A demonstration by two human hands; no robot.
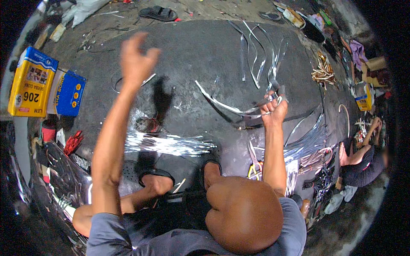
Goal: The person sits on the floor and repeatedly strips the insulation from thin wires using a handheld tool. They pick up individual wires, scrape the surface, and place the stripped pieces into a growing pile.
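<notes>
My right hand (pixel 275 110) is closed around a bunch of shiny, silvery-white strips (pixel 228 107). One end of the bunch curves off to the left, and loose tails fan out on the far side of the fist. My left hand (pixel 137 62) is raised over the far left of the dark mat, slightly blurred, its thumb and fingers apart and nothing in it. Near it on the mat lies a thin curved strip (pixel 148 80). Between my arms, close to my feet, a flat bundle of similar strips (pixel 171 144) lies sideways.
Scissors with yellow handles (pixel 255 168) lie beside my right forearm. More strip bundles (pixel 305 138) spread to the right, with a tan bundle (pixel 323 70) beyond. Yellow-and-blue boxes (pixel 33 83) stand at left. Another person (pixel 363 164) sits at far right. A black sandal (pixel 158 13) lies at the back.
</notes>
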